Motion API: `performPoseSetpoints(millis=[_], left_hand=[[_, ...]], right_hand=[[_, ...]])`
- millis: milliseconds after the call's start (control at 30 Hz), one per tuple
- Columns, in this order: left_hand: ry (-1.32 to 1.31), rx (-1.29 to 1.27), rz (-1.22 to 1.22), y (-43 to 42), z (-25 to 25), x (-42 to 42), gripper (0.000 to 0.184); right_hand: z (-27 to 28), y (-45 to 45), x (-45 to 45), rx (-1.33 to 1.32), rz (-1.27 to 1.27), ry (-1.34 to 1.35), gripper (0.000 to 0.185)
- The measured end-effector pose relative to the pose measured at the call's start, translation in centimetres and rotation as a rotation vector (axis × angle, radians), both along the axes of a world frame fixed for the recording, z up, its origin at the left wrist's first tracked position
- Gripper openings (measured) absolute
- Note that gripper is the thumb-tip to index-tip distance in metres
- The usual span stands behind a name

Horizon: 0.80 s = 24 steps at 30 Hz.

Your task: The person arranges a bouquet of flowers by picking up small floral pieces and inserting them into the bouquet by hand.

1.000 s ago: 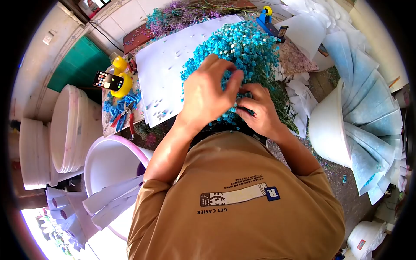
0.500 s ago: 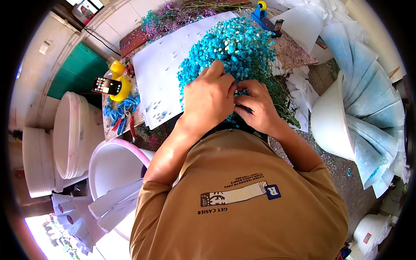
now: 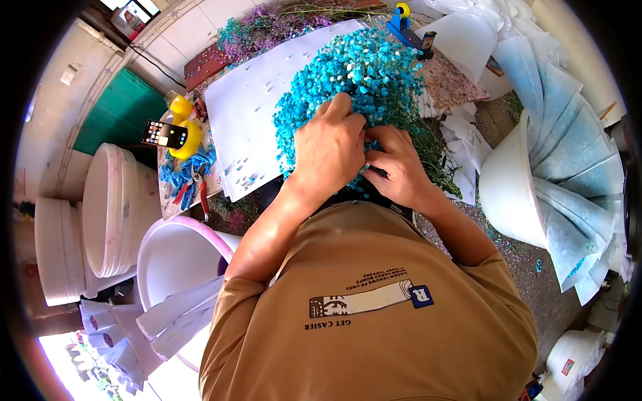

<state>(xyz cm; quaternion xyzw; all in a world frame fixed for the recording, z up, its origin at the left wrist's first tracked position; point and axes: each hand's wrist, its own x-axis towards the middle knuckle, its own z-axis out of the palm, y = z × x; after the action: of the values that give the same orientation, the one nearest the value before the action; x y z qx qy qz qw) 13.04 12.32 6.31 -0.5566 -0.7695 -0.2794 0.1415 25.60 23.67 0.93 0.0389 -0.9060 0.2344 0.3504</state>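
A thick bunch of blue baby's breath (image 3: 361,67) lies on the work table, its green stems (image 3: 438,160) running out toward the lower right. At the bunch's near edge, my left hand (image 3: 329,144) is closed with its fingers bent into the blossoms. My right hand (image 3: 396,164) pinches right beside it, thumb and forefinger together. A few small blue blossoms show between the two hands. The exact sprig in the fingers is mostly hidden by the knuckles. Under the flowers is a stack of white paper sheets (image 3: 247,107) with loose petals scattered on it.
Purple and teal flowers (image 3: 261,33) lie at the back, near a blue tape dispenser (image 3: 402,27). A phone (image 3: 164,134) leans on a yellow bottle; red-handled pliers (image 3: 202,197) lie below. White buckets (image 3: 110,207) stand left. Right, a tub (image 3: 508,187) holds pale blue wrapping sheets (image 3: 568,140).
My left hand has shifted slightly to the right, closer to my right hand. The bunch has tilted a little; both hands remain closed at its near edge.
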Motion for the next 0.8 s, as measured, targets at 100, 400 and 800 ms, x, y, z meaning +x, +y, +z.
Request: performPoseSetpoints(millis=[100, 400, 800], left_hand=[[-0.016, -0.003, -0.023, 0.3, 0.1, -0.3, 0.007], [-0.682, 0.373, -0.219, -5.3, 2.0, -1.2, 0.01], [-1.215, 0.369, -0.179, -6.4, -0.2, -3.7, 0.012]], right_hand=[[0.1, 0.2, 0.1, 0.011, 0.009, -0.008, 0.02], [0.2, 0.8, 0.2, -0.034, 0.023, 0.01, 0.022], [0.6, 0.1, -0.4, -0.094, -0.002, 0.016, 0.025]])
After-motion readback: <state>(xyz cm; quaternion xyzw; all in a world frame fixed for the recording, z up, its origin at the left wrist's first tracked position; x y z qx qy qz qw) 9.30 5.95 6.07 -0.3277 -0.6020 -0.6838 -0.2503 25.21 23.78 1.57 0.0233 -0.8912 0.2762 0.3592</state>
